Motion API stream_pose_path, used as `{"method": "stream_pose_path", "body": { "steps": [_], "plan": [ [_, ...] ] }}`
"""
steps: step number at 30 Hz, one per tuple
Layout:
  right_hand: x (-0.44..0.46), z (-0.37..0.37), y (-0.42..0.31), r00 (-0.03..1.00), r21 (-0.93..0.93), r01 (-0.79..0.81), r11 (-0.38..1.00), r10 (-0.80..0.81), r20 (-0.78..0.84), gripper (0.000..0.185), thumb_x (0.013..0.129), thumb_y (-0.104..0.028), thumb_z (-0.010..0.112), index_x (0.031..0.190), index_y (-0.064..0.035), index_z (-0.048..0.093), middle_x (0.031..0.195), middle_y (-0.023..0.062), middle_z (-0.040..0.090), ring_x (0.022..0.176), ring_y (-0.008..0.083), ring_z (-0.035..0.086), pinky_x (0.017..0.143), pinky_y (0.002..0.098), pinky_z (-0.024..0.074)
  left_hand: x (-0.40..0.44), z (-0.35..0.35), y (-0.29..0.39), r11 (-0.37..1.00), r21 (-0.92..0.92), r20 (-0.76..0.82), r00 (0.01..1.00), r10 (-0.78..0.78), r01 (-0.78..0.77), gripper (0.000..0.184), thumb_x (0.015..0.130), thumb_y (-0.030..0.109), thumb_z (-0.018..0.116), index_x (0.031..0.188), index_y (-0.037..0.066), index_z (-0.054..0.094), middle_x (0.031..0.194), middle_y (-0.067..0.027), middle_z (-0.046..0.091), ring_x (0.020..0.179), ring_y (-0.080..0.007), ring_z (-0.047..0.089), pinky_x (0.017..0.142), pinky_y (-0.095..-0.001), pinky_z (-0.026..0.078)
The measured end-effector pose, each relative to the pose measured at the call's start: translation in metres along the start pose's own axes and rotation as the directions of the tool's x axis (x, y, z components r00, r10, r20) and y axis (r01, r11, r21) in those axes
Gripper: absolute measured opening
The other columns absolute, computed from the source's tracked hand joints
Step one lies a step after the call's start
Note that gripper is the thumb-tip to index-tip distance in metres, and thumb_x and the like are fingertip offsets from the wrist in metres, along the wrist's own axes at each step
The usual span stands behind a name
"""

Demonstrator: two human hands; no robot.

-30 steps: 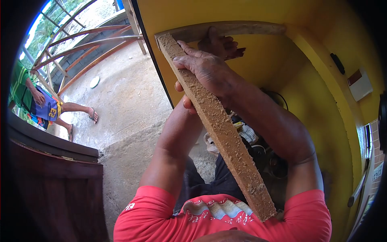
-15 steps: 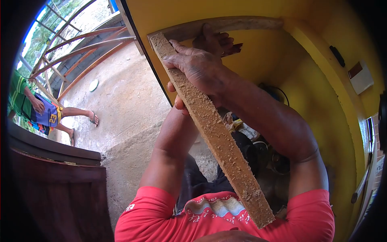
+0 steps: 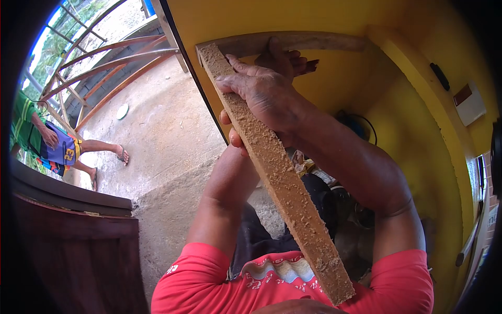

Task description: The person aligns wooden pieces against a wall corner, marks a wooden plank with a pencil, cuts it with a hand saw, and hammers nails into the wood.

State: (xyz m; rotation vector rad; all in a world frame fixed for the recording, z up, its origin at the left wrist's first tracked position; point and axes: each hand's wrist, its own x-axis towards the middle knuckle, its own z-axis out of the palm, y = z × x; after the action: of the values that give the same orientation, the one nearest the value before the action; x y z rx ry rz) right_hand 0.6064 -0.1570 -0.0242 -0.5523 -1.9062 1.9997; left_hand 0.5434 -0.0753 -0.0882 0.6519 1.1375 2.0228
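Note:
A long wooden board (image 3: 293, 193), its top face strewn with sawdust, slants from upper left down toward my chest. My right hand (image 3: 261, 94) grips it near its upper end, with fingers over the top face. More fingertips show at the board's left edge; they seem to curl round from below. A second, greyish wooden piece (image 3: 324, 41) meets the board's upper end and runs right. My left hand (image 3: 285, 60) is behind my right one, partly hidden, with its fingers stretched to the right. Its thumb lies against the second piece; whether the fingers bear on it I cannot tell.
A yellow wall (image 3: 418, 172) curves round the right side. Dark wooden door panels (image 3: 78, 251) stand at lower left. Across the concrete floor (image 3: 157, 125), another person in patterned shorts (image 3: 60, 144) stands by a frame of wooden bars (image 3: 120, 63). Cluttered items (image 3: 355, 204) lie below the board.
The board, the second wooden piece and both my hands have shifted slightly down and right in the view. My hold looks the same. The other person stays in place.

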Motion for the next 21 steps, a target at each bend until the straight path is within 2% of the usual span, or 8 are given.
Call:
{"method": "stream_pose_path", "body": {
  "steps": [3, 6, 9, 12, 16, 19, 21],
  "plan": [
    [0.003, -0.002, 0.003, 1.0, 0.01, 0.026, 1.0, -0.026, -0.003, 0.067, 0.088, -0.028, 0.055, 0.142, -0.0001, 0.027, 0.075, 0.0187, 0.059, 0.057, 0.0242, 0.062, 0.053, 0.0369, 0.0552, -0.002, -0.004, -0.012, 1.0, 0.002, -0.045, 0.999, -0.015, 0.016, 0.058, 0.1, 0.039, 0.028, 0.101, -0.014, 0.051, 0.092, -0.0219, 0.064, 0.072, -0.0293, 0.068, 0.064, -0.0336, 0.058],
    [0.004, -0.001, 0.008, 0.999, 0.006, 0.043, 0.999, -0.043, -0.031, 0.067, 0.087, -0.028, 0.056, 0.142, -0.0005, 0.028, 0.073, 0.017, 0.06, 0.057, 0.0226, 0.062, 0.051, 0.0361, 0.0545, 0.003, 0.0, -0.011, 0.99, -0.132, -0.072, 0.996, -0.059, 0.049, 0.055, 0.099, 0.038, 0.034, 0.093, -0.013, 0.053, 0.078, -0.0222, 0.064, 0.055, -0.0299, 0.065, 0.053, -0.0392, 0.06],
    [0.008, 0.001, 0.015, 0.997, 0.078, 0.079, 0.994, -0.077, -0.025, 0.069, 0.087, -0.027, 0.057, 0.143, -0.0021, 0.026, 0.071, 0.0149, 0.059, 0.055, 0.0206, 0.059, 0.049, 0.0351, 0.0524, -0.003, 0.002, 0.001, 0.992, -0.104, 0.002, 0.998, -0.069, 0.068, 0.059, 0.1, 0.04, 0.029, 0.096, -0.014, 0.052, 0.088, -0.0224, 0.065, 0.069, -0.0292, 0.068, 0.062, -0.0339, 0.058],
    [0.005, 0.003, 0.013, 0.999, 0.195, 0.052, 0.979, -0.052, -0.007, 0.07, 0.087, -0.025, 0.057, 0.144, -0.0032, 0.024, 0.07, 0.0129, 0.057, 0.053, 0.0191, 0.056, 0.047, 0.0341, 0.0502, 0.001, 0.004, -0.003, 0.998, -0.062, -0.029, 0.999, -0.02, 0.018, 0.06, 0.1, 0.04, 0.03, 0.094, -0.015, 0.052, 0.086, -0.0225, 0.065, 0.069, -0.0286, 0.068, 0.06, -0.0334, 0.058],
    [0.006, 0.002, 0.015, 0.999, 0.284, 0.02, 0.959, -0.032, 0.038, 0.07, 0.088, -0.024, 0.057, 0.145, -0.0034, 0.023, 0.069, 0.0111, 0.056, 0.052, 0.0187, 0.055, 0.046, 0.0333, 0.0494, 0.002, 0.005, -0.004, 0.993, -0.117, -0.023, 1.0, -0.01, 0.007, 0.06, 0.099, 0.04, 0.031, 0.097, -0.017, 0.048, 0.086, -0.0235, 0.064, 0.068, -0.0289, 0.067, 0.058, -0.0338, 0.058],
    [0.005, 0.006, 0.014, 0.998, 0.264, 0.065, 0.962, -0.059, -0.03, 0.068, 0.088, -0.025, 0.057, 0.144, -0.0024, 0.025, 0.07, 0.0117, 0.056, 0.052, 0.019, 0.055, 0.046, 0.0336, 0.0494, 0.002, 0.004, -0.006, 0.991, -0.132, -0.021, 1.0, 0.012, -0.015, 0.06, 0.099, 0.04, 0.032, 0.103, -0.018, 0.043, 0.087, -0.0244, 0.063, 0.069, -0.0298, 0.067, 0.057, -0.0348, 0.059],
    [0.007, 0.005, 0.015, 0.997, 0.232, 0.074, 0.97, -0.071, -0.021, 0.068, 0.088, -0.025, 0.056, 0.143, -0.0018, 0.025, 0.071, 0.0125, 0.056, 0.052, 0.0194, 0.055, 0.046, 0.034, 0.0495, 0.0, 0.004, -0.005, 0.989, -0.14, -0.01, 0.999, 0.035, -0.036, 0.06, 0.099, 0.04, 0.032, 0.106, -0.019, 0.04, 0.088, -0.0252, 0.062, 0.07, -0.0305, 0.067, 0.057, -0.0355, 0.059]
  ]
}}
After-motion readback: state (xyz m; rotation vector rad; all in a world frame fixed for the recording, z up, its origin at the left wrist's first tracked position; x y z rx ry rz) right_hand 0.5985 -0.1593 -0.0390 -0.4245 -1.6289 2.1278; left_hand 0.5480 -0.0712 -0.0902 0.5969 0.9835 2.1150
